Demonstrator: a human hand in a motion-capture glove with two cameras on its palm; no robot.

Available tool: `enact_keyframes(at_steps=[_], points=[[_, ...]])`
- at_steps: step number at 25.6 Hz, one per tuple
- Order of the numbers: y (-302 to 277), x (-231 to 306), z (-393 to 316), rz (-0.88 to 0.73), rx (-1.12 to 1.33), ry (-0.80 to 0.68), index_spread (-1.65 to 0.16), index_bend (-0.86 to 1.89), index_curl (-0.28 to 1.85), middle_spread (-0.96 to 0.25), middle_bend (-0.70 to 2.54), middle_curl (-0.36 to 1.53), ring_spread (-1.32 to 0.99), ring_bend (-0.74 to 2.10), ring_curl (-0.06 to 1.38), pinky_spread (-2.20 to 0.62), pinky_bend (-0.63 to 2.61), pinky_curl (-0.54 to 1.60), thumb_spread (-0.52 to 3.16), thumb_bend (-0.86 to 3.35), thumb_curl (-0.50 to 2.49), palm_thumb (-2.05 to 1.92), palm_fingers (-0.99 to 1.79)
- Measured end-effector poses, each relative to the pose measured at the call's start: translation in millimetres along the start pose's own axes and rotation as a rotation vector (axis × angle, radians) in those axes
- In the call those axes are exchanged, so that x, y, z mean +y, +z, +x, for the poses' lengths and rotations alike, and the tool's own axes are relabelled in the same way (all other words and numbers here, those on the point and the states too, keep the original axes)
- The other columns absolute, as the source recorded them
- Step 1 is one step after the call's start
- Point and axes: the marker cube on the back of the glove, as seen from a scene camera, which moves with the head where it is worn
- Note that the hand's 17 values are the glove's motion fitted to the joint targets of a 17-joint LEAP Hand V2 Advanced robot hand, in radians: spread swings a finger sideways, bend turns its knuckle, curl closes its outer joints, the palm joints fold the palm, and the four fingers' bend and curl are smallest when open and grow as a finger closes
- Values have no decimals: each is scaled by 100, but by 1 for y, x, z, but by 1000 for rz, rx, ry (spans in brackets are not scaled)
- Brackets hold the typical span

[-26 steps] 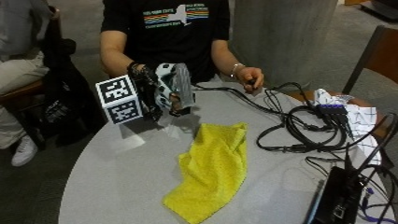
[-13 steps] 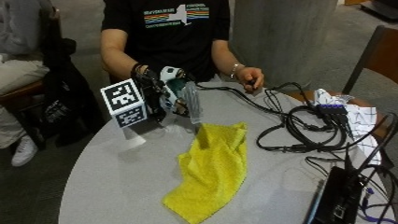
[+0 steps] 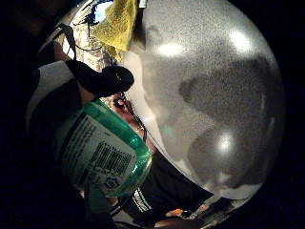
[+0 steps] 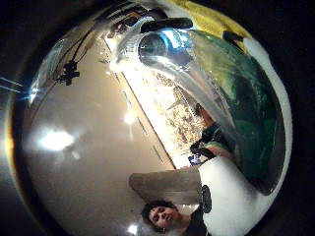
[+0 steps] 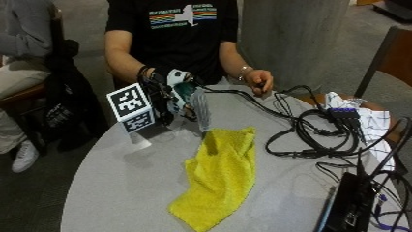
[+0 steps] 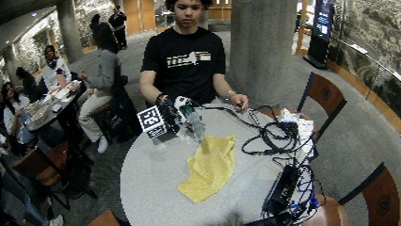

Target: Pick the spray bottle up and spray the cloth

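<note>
My gloved right hand (image 5: 159,99) grips the spray bottle (image 5: 192,100) at the near-left part of the round table (image 5: 122,183) and holds it tilted just above the surface. The bottle has a white head, a green middle and a pale lower end that leans toward the yellow cloth (image 5: 222,174). The cloth lies crumpled in the table's middle, its upper edge just below the bottle. In the wide outside view the hand (image 6: 168,117), bottle (image 6: 191,121) and cloth (image 6: 210,165) stand the same. The bottle's barcode label (image 3: 102,157) fills the little finger side palm view, with the cloth (image 3: 116,21) beyond.
The person's bare left hand (image 5: 258,79) rests on the table's far edge, on black cables (image 5: 309,135) that loop over the right half. A white checked cloth (image 5: 360,116) and a black device (image 5: 347,203) lie at the right. Chairs stand around the table.
My hand has tipped the bottle from nearly upright to a slant, its lower end swinging toward the cloth. The cloth and the bare hand have stayed put.
</note>
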Motion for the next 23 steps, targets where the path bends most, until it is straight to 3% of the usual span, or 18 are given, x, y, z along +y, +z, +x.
enact_keyframes(at_steps=[10, 23], points=[[12, 6, 2, -11, -17, -20, -17, 11, 37, -6, 32, 56, -2, 53, 47, 23, 32, 37, 55, -3, 72, 97, 108], [116, 15, -14, -238, 77, -584, -16, 18, 41, -7, 34, 58, -1, 50, 46, 29, 13, 31, 56, -2, 73, 101, 96]])
